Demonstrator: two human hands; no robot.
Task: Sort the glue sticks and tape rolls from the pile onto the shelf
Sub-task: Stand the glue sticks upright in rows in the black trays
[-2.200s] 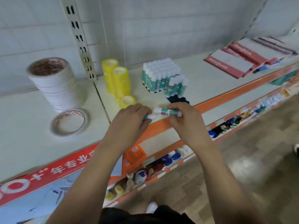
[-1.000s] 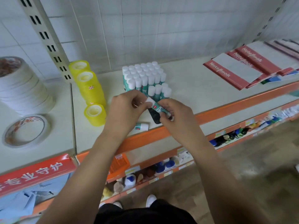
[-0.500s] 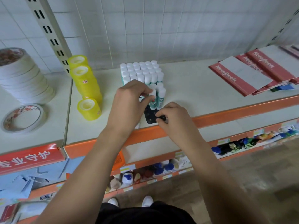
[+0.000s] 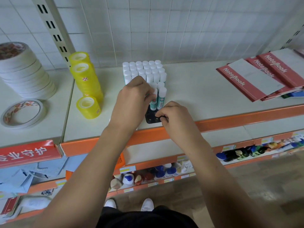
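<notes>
Several white-capped glue sticks (image 4: 144,69) stand packed in a black holder tray (image 4: 152,118) on the cream shelf (image 4: 189,94). My left hand (image 4: 133,102) pinches the top of a teal glue stick (image 4: 153,102) standing in the tray's front row, beside another upright stick (image 4: 161,99). My right hand (image 4: 176,119) grips the tray's near right corner with curled fingers. Yellow tape rolls (image 4: 86,79) are stacked to the left, one smaller stack (image 4: 88,106) in front. White tape rolls (image 4: 24,71) are piled far left, with one flat roll (image 4: 22,113) lying beside them.
Red notebooks (image 4: 256,76) lie fanned out at the shelf's right end. A slotted metal upright (image 4: 54,28) rises behind the yellow tape. The orange shelf edge (image 4: 230,120) runs along the front, and lower shelves hold small bottles (image 4: 148,175).
The glue stick held flat between both hands was stood upright in the tray's front row. My right hand dropped to the tray corner. The view moved closer to the shelf.
</notes>
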